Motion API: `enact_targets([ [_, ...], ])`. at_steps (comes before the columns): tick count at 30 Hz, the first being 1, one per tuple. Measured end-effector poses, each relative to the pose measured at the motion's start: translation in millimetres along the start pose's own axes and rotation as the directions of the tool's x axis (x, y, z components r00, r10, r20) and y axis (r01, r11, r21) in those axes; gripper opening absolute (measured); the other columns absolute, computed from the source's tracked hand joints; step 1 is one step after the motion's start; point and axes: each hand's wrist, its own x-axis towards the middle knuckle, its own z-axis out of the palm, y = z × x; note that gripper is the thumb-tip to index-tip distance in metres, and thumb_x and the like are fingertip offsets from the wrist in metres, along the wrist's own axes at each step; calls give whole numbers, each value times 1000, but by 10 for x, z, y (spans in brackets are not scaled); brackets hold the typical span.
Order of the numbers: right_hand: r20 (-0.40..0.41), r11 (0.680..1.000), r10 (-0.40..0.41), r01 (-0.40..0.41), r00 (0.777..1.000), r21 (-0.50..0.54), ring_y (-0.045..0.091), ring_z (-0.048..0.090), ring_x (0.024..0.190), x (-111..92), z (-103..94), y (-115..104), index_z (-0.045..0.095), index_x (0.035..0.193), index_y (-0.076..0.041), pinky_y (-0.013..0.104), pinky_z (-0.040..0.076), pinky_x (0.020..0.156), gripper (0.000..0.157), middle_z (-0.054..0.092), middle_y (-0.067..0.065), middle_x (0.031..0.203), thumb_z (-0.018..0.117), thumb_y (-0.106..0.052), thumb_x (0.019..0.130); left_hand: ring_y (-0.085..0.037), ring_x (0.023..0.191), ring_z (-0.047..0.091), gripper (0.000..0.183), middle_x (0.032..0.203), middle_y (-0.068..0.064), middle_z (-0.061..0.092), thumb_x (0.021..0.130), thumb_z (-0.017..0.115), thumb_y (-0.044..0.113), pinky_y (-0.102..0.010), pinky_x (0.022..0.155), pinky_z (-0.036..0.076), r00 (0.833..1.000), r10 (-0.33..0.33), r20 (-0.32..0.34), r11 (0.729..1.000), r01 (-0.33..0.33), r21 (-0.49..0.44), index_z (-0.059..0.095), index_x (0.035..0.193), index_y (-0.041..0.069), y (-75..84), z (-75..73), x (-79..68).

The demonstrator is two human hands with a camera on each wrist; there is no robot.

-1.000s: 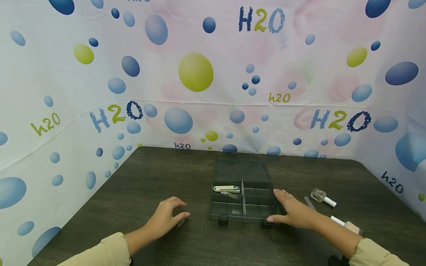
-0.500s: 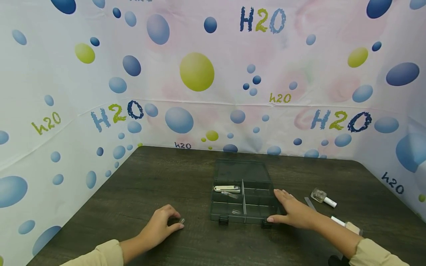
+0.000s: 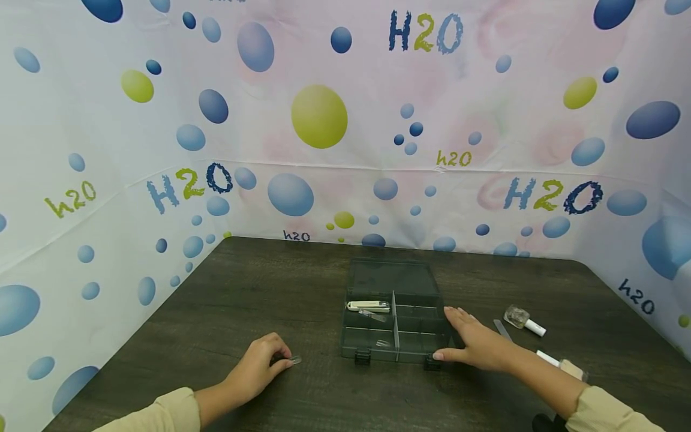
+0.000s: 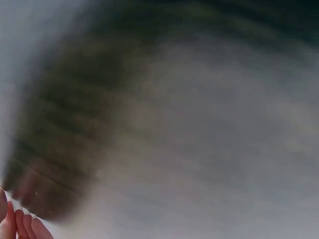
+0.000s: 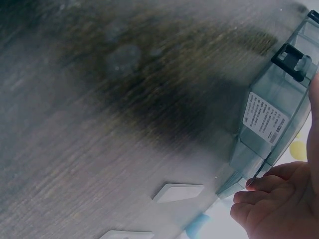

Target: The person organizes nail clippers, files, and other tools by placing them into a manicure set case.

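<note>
In the head view, my left hand (image 3: 254, 367) is low over the table, left of the box. Its thumb and fingertips pinch a small clear plastic piece (image 3: 296, 360), too small to tell its kind. My right hand (image 3: 477, 343) rests along the right side of a dark see-through divided box (image 3: 396, 357), its thumb near the front right latch (image 3: 432, 362). The box's lid (image 3: 393, 277) lies back, open. A nail clipper (image 3: 368, 306) and a small clear piece (image 3: 372, 315) lie in the back left compartment; small clear bits (image 3: 382, 344) lie in the front left one.
To the right of the box lie a nail file (image 3: 502, 329), a nail polish bottle (image 3: 516, 317) with a white cap, and a second bottle (image 3: 572, 369) partly hidden by the right forearm. A patterned sheet (image 3: 378, 120) stands behind the dark wooden table (image 3: 281, 282).
My left hand has drawn slightly toward me and closed its fingertips on the small clear piece, which came up from the table's surface view. My right hand and the box have stayed put.
</note>
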Motion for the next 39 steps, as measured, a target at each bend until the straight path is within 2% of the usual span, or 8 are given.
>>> enact_targets([
  [18, 8, 1000, 9, -9, 1000, 9, 55, 17, 133, -6, -13, -21, 21, 143, 11, 70, 21, 101, 100, 21, 36, 145, 65, -53, 79, -7, 73, 52, 6, 82, 3, 57, 82, 68, 11, -22, 63, 49, 998, 49, 25, 992, -52, 111, 66, 80, 6, 25, 2, 19],
  [27, 4, 1000, 10, -10, 1000, 17, 55, 17, 133, -18, -9, -37, 22, 142, 11, 70, 22, 101, 100, 22, 35, 145, 65, -53, 79, -4, 71, 50, 6, 81, 4, 56, 83, 67, 10, -22, 61, 47, 996, 81, 37, 990, -84, 111, 65, 78, 8, 1, -2, 37],
  [33, 4, 1000, 11, -11, 1000, 10, 55, 18, 133, -5, -14, -35, 22, 142, 11, 70, 22, 100, 101, 22, 35, 145, 65, -54, 79, -7, 72, 53, 6, 81, 3, 58, 82, 67, 8, -19, 62, 49, 990, 139, -29, 984, -135, 115, 65, 78, 5, 29, -7, 87],
  [39, 5, 1000, 7, -7, 1000, -8, 56, 19, 132, 2, -9, -15, 22, 142, 11, 70, 24, 99, 99, 23, 36, 145, 65, -52, 79, -8, 71, 54, 6, 81, 1, 59, 82, 66, 6, -15, 61, 48, 978, 183, -95, 980, -174, 96, 65, 77, 3, 130, 1, 226],
])
